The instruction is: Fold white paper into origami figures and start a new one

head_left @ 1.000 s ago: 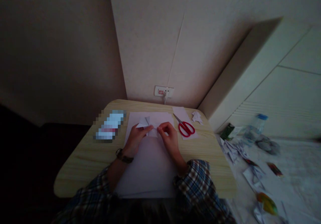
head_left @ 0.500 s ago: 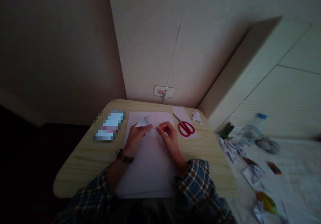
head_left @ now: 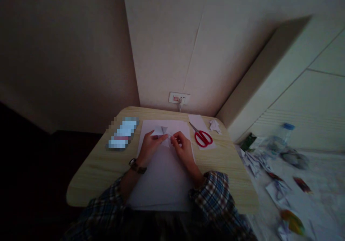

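Between my hands is a small piece of folded white paper (head_left: 161, 130), held just above a stack of white sheets (head_left: 161, 183). My left hand (head_left: 150, 145) pinches its left side between thumb and fingers. On the other side, the thumb and fingertips of my right hand (head_left: 182, 144) are closed on the right part of the same paper. The exact folds are too dim to make out. To the right of my right hand, red-handled scissors (head_left: 202, 137) lie on a white paper strip (head_left: 196, 118).
A blurred-out phone (head_left: 122, 135) lies at the table's left. A folded paper figure (head_left: 215, 126) sits at the back right corner of the wooden table (head_left: 94, 176). Beyond the right edge are several folded papers (head_left: 252, 163) and a blue-capped bottle (head_left: 281, 136). A plug sits in the wall socket (head_left: 179, 98).
The whole view has shifted slightly, so the table appears further right. The folded paper has turned a little in my hands, and both hands keep their hold.
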